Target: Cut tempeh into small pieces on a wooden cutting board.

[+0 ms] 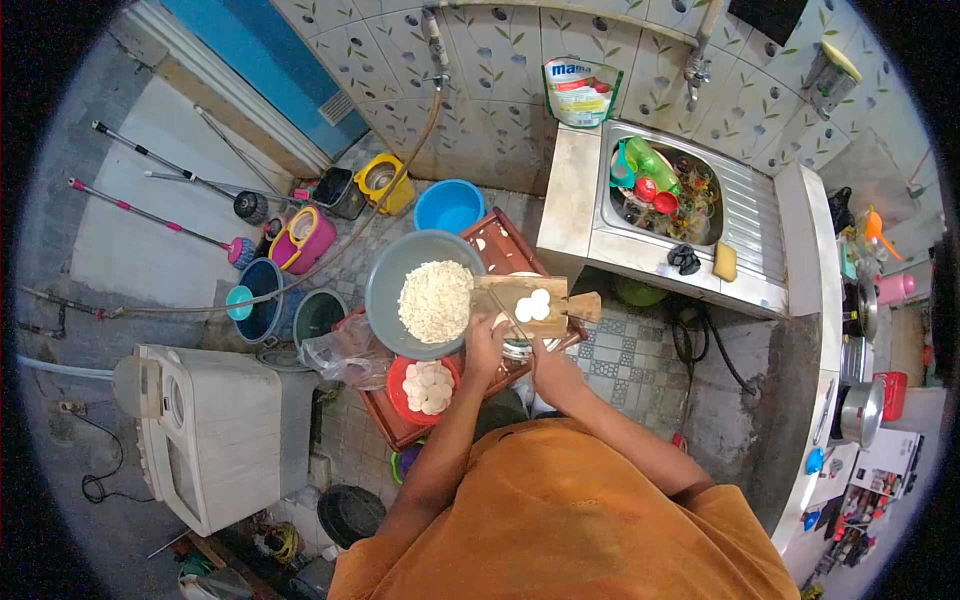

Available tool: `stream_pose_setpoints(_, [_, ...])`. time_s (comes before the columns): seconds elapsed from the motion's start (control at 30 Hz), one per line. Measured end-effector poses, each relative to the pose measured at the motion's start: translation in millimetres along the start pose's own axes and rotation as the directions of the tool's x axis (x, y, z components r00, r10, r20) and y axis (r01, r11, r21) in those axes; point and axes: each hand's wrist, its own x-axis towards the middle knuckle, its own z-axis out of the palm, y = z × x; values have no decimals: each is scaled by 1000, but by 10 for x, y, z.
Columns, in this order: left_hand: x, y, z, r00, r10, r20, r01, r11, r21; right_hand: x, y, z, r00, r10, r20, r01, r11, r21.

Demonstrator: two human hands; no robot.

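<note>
My right hand (555, 375) grips the handle of a knife (508, 311), whose blade slants across a wooden cutting board (556, 289). Close beside the blade, the fingers of my left hand (486, 345) hold a pale food piece (501, 320), partly covered by them. White round slices (532, 305) lie together on the board, right of the blade. A large grey basin (382, 300) at the board's left end contains a heap of chopped pale pieces (435, 301). Nearer me, a red bowl (394, 394) holds more pale round slices (428, 387).
The basin and bowl rest on a low reddish-brown wooden table (506, 236). A clear plastic bag (349, 356) lies left of the bowl. Beyond stands a blue basin (450, 204). A steel sink (611, 214) full of dishes is at right, a washing machine (225, 427) at left. A hose (375, 214) crosses behind.
</note>
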Motion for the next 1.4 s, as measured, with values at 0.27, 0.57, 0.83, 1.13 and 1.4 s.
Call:
stream_pose_setpoints(0.27, [62,-134,-7,992,126,4,-126,989,77,148,-32,-75,988,19,153,-12,999,-43])
stream_pose_setpoints(0.57, [67,-110,-21,984,172,51,-176,979,100,351,262,132,987,-100,123,104,994,-21])
stream_pose_setpoints(0.83, [75,-62,-47,982,160,100,-162,987,7,328,267,150,988,-79,131,69,994,81])
stream_pose_setpoints(1.13, [68,52,-95,978,191,86,-192,981,8,364,290,482,998,53,19,-54,995,80])
stream_pose_setpoints(1.4, [63,86,-107,986,144,86,-147,989,35,239,205,259,1000,23,-4,-23,999,25])
